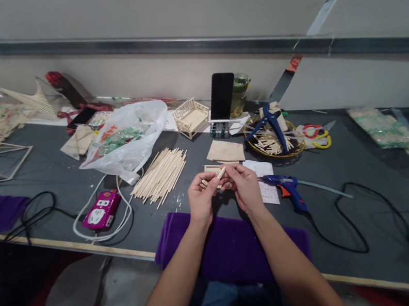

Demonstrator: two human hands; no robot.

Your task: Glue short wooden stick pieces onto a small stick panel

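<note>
My left hand (200,198) is closed on a small frame (212,168) of pale wooden sticks, held above the table edge. My right hand (246,185) pinches a short wooden stick (222,172) against it; the fingers hide much of the piece. To the right of my hands lies a blue glue gun (287,189) with a clear glue stick in its back, its nozzle over a white paper (270,195). A loose pile of thin sticks (161,176) spreads to the left. Just beyond my hands is a beige folded piece (224,150).
A small stick-built bench (192,117) stands behind, beside a propped phone (222,95). A basket (254,150) holds short sticks and a blue tool. Scissors (317,136), a plastic bag (127,139), a pink power socket (102,210) and cables surround the work. Purple cloth (232,247) covers the front edge.
</note>
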